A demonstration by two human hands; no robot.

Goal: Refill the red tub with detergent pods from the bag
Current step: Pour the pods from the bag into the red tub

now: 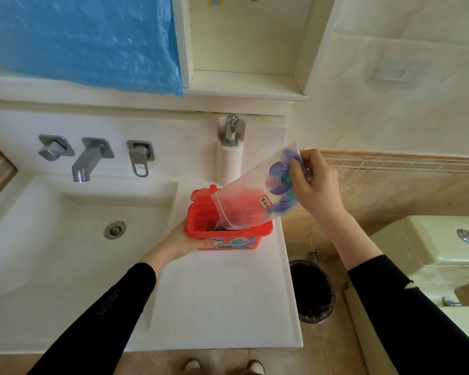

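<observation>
We count one red tub [228, 234], one clear bag [252, 201] and two hands, left [186, 243] and right [316, 182]. The pods [280, 182] in the bag blur together, so we cannot number them. Far left, we see one spout [88, 161] between two tap handles [55, 150].

Counter [228, 307] in front of the tub [229, 234] is wide open for my hands, but the tub's mouth is mostly blocked by the tilted bag [244, 201], with its lid [202, 194] up behind and the sink [65, 226] dropping off just left.
</observation>
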